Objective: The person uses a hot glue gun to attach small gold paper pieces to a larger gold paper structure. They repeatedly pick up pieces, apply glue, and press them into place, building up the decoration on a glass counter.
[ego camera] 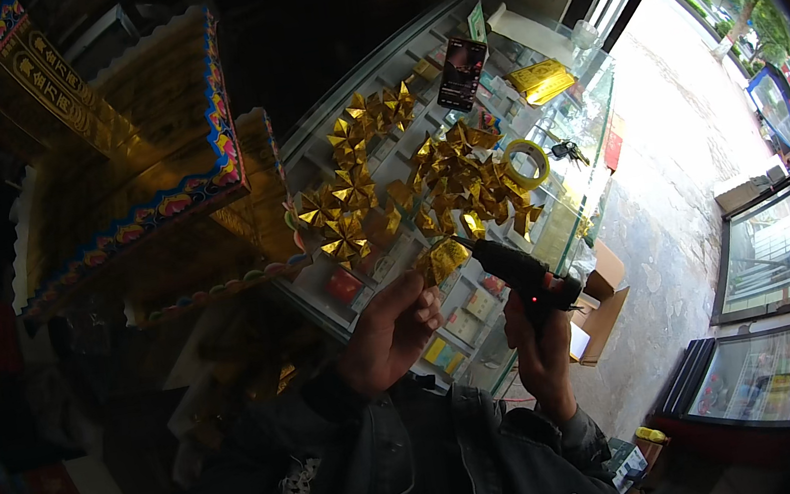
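Over the near edge of a glass display case, my left hand [397, 328] pinches a folded gold foil paper piece [445, 261]. My right hand [542, 347] grips a black hot glue gun [523, 267] with a small red light lit. Its nozzle is close to the upper edge of the foil piece; whether they touch I cannot tell. Beyond my hands, a heap of folded gold foil pieces [457, 174] lies on the glass. Star-shaped gold foil ornaments [355, 188] form a curved row to its left. A roll of yellowish tape [526, 163] sits at the heap's right side.
Farther back on the glass case [319, 136] are a phone [462, 74], a gold paper packet [541, 81] and keys [568, 151]. A large gold paper structure with a colourful border [154, 205] stands at left. An open cardboard box [605, 316] is on the right.
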